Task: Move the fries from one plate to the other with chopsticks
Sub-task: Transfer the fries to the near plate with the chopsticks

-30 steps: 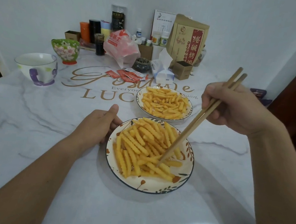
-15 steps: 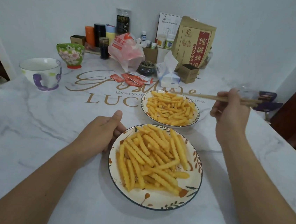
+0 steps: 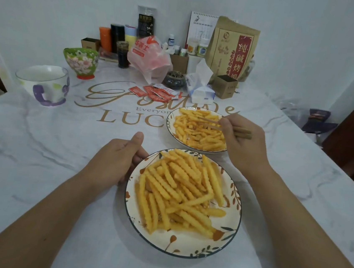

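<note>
On the marble table [image 3: 37, 163], two plates are set close together. Near plate [image 3: 181, 249], w/ leaf pattern, is heaped w/ yellow crinkle-cut fries [image 3: 178, 190]; its rim is touched by the left hand [image 3: 116, 164], fingers curled. Far plate [image 3: 170, 122] holds smaller fries [image 3: 196, 131]. Chopsticks [image 3: 210, 124] are pinched by the right hand [image 3: 242, 145], tips laid over the far fries.
</note>
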`<state>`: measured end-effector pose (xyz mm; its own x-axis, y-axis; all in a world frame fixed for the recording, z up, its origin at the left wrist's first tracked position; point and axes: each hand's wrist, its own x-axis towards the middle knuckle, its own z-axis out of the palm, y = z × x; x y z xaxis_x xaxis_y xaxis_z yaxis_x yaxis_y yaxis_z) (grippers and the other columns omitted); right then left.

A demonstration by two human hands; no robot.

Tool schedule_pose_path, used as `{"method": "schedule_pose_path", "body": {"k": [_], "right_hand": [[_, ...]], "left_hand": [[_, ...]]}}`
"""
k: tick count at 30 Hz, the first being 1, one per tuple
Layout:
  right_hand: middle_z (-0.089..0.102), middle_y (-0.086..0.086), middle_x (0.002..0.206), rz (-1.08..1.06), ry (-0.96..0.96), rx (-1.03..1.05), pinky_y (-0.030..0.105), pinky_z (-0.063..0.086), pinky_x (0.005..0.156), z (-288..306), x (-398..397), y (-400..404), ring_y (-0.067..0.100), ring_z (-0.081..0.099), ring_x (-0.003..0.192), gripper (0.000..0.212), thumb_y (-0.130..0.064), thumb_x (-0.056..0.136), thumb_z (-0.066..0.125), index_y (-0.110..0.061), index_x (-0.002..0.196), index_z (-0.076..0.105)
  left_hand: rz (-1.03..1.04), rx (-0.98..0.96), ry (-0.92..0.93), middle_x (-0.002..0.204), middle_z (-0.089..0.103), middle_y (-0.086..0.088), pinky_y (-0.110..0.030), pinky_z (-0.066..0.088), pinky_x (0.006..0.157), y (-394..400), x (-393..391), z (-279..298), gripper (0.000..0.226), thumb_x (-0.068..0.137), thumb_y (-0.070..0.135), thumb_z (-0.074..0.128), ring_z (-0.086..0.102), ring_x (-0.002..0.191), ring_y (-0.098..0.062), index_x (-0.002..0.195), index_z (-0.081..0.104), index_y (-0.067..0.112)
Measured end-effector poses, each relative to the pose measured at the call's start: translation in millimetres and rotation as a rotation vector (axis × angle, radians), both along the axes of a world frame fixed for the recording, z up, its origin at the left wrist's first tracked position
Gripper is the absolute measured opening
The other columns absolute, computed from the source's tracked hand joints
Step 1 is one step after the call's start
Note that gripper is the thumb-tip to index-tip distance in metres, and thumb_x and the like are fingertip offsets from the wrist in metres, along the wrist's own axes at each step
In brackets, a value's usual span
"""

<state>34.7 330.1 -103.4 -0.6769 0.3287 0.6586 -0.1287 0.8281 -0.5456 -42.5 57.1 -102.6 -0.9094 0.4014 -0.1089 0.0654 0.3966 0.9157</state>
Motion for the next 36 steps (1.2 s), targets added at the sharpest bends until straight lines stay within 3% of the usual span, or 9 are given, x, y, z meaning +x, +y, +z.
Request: {"method": "schedule_pose_path", "body": {"k": [3,5,9,13,17,23,30,33,36], "right_hand": [[0.056,-0.005,0.073,0.002,-0.009,0.043,0.042,0.045,0.064,-2.3,-3.1,-2.4,0.015,0.053,0.069,0.039,-0.038,0.107,0.046,-0.010,0.086,0.064],[0.057,0.002,0.072,-0.006,0.027,-0.055,0.043,0.045,0.062,-2.7,-4.4,-3.5,0.021,0.054,0.069,0.047,-0.045,0.105,0.044,-0.006,0.086,0.063],[0.061,-0.005,0.064,0.007,0.223,-0.510,0.034,0.045,0.053,15.0,4.7,-5.8,0.016,0.053,0.057,0.039,-0.034,0.106,0.046,-0.013,0.080,0.065],[0.057,-0.001,0.056,-0.029,0.414,-0.874,0.027,0.040,0.046,43.8,26.7,-2.3,0.016,0.051,0.049,0.050,-0.032,0.110,0.042,-0.011,0.071,0.064],[0.052,0.004,0.062,0.133,0.372,-1.134,0.022,0.031,0.046,71.3,54.9,10.3,0.014,0.044,0.050,0.056,-0.039,0.109,0.044,-0.013,0.063,0.061],[0.040,0.006,0.049,0.486,-0.012,-0.930,0.017,0.029,0.042,98.8,87.2,0.3,0.016,0.033,0.037,0.058,-0.039,0.109,0.037,-0.013,0.064,0.063],[0.048,0.008,0.049,0.489,-0.340,-0.556,0.024,0.031,0.039,107.9,84.4,-49.6,0.018,0.042,0.041,0.053,-0.045,0.101,0.054,-0.011,0.063,0.068],[0.049,0.008,0.050,0.496,-0.349,-0.529,0.024,0.030,0.039,108.6,85.2,-51.9,0.019,0.041,0.041,0.043,-0.046,0.089,0.059,-0.011,0.066,0.070],[0.045,0.008,0.048,0.468,-0.232,-0.609,0.026,0.026,0.042,109.5,84.0,-40.4,0.020,0.036,0.040,0.047,-0.036,0.103,0.053,-0.013,0.065,0.068]], "left_hand": [[-0.001,0.000,-0.003,0.063,0.074,0.006,-0.027,0.043,0.052,-0.4,-0.2,-0.5,0.063,0.109,0.054,0.035,0.059,0.044,-0.002,0.084,0.080,0.017],[0.001,-0.006,0.002,0.062,0.073,0.006,-0.026,0.044,0.050,-0.8,-1.0,-0.5,0.063,0.109,0.053,0.035,0.058,0.043,-0.002,0.083,0.079,0.017],[-0.006,-0.014,0.001,0.064,0.075,0.005,-0.027,0.045,0.052,-0.5,-3.0,-1.2,0.064,0.110,0.054,0.035,0.060,0.045,-0.003,0.083,0.080,0.017],[-0.009,-0.023,0.006,0.068,0.076,0.004,-0.030,0.047,0.055,-2.6,-4.5,-2.0,0.064,0.109,0.056,0.035,0.062,0.048,-0.004,0.086,0.080,0.017],[-0.010,-0.026,0.010,0.066,0.075,0.005,-0.029,0.046,0.055,-3.2,-3.3,-0.9,0.064,0.109,0.056,0.035,0.060,0.045,-0.003,0.088,0.080,0.016],[-0.009,-0.043,0.023,0.064,0.075,0.007,-0.030,0.046,0.056,-2.1,-1.3,0.6,0.064,0.110,0.055,0.033,0.059,0.043,-0.001,0.084,0.079,0.018],[-0.012,-0.050,0.037,0.062,0.074,0.011,-0.029,0.047,0.055,-2.1,-0.7,0.7,0.062,0.110,0.054,0.033,0.059,0.043,0.000,0.085,0.078,0.018],[-0.018,-0.040,0.036,0.063,0.075,0.010,-0.029,0.047,0.056,-2.8,0.0,0.1,0.063,0.110,0.054,0.033,0.060,0.044,0.000,0.085,0.078,0.018],[-0.017,-0.036,0.034,0.062,0.074,0.010,-0.030,0.047,0.056,-2.8,-0.5,-0.3,0.063,0.110,0.054,0.033,0.059,0.044,0.000,0.083,0.078,0.019]]}}
